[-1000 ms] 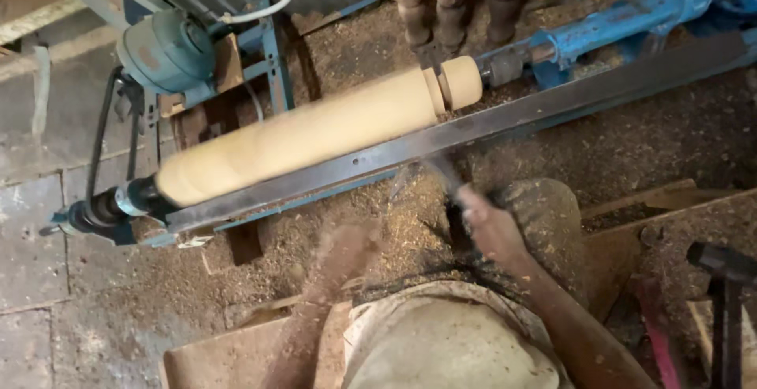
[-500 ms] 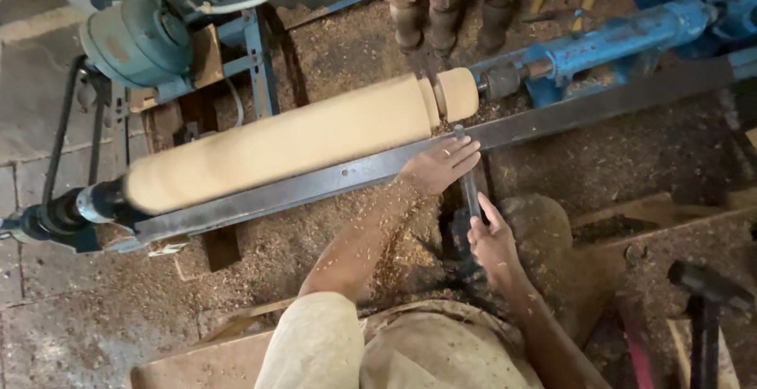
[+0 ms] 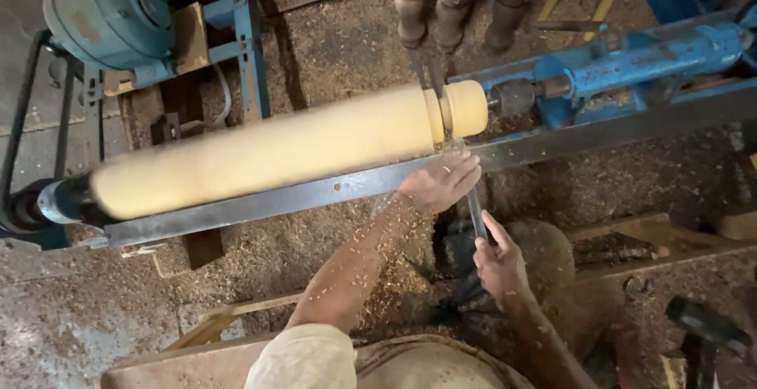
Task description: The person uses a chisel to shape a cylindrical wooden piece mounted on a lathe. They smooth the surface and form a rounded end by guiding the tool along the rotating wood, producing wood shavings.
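Two hands at a lathe, seen from above. Left hand flat on the steel rail, fingers spread narrow and pressing down over the chisel, just below the groove near the right end of the wood. Right hand lower down, fingers wrapped round the chisel's handle end, close to the body. Chisel running up from right hand, under left hand, toward the groove; tip hidden, so contact with the wood not certain.

Pale wood cylinder lying long and slightly tilted, left end low, right end high, edges blurred. Narrow groove cut near the right end, leaving a short round knob beyond it. Right end held by the blue tailstock; left end in the dark spindle. Rail just beside the wood on the near side, parallel to it.

Grey-green motor at upper left, on a blue frame, well apart from both hands. Turned wooden legs standing behind the knob at top. Sawdust thick over the floor, and flecks on the left forearm. Dark hammer head at lower right, near the right elbow.
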